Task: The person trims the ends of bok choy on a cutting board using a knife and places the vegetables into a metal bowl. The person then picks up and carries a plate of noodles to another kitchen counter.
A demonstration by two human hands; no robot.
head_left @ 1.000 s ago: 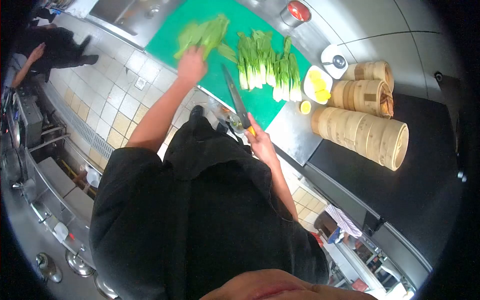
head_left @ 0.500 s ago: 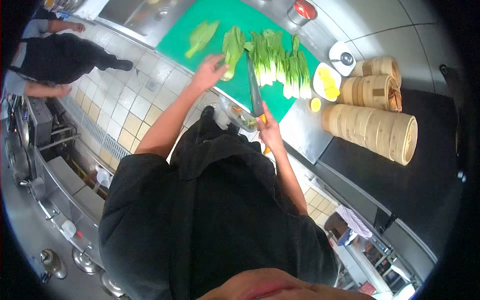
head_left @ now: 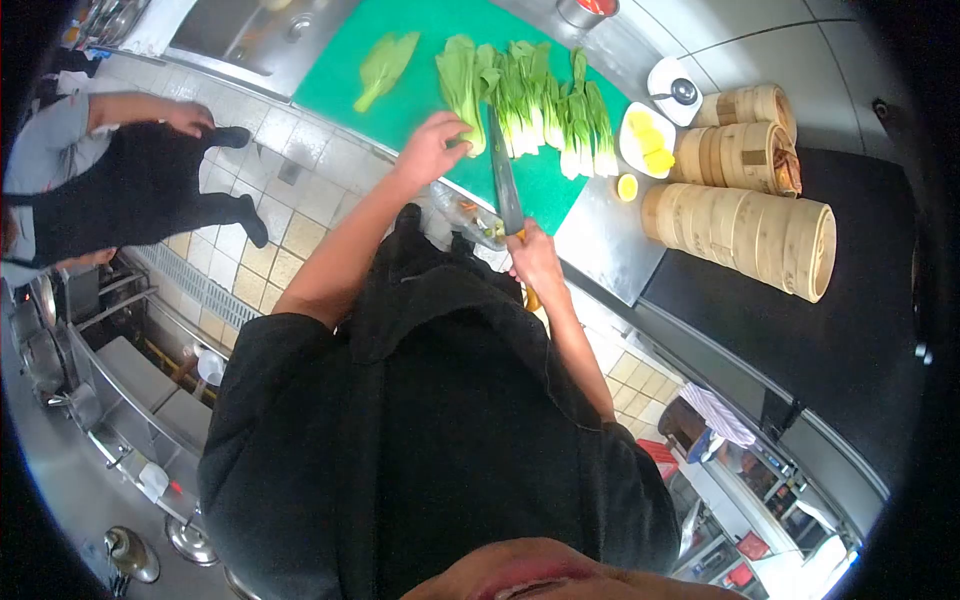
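On the green cutting board (head_left: 330,80), a leafy green vegetable (head_left: 460,80) lies with its pale base toward me. My left hand (head_left: 435,148) is beside that base, fingers curved and apart, touching or nearly touching it. My right hand (head_left: 537,258) grips the handle of a long knife (head_left: 506,180), whose blade points away from me between this vegetable and a row of similar greens (head_left: 530,105). A loose leaf (head_left: 386,68) lies farther left on the board.
Bamboo steamers (head_left: 740,235) lie on their sides at the right. Nearby are a white dish of yellow pieces (head_left: 647,142), a yellow round piece (head_left: 627,187) and a metal container (head_left: 588,10). A clear bag (head_left: 468,215) is below the board's edge. Another person (head_left: 130,180) stands at the left.
My left hand has put down the greens it held; one leaf now lies apart at the left, and the hand is by another vegetable's base. The other person has come further into view.
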